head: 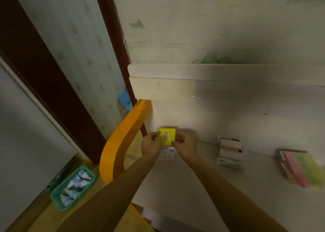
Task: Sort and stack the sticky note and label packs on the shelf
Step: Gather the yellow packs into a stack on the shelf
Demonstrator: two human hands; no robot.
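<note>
2 bare forearms, no sleeves

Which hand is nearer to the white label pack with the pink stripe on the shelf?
Right. The right hand grips the yellow pack's right edge, on the side facing the white label pack; the left hand is further away, on the yellow pack's far side.
</note>
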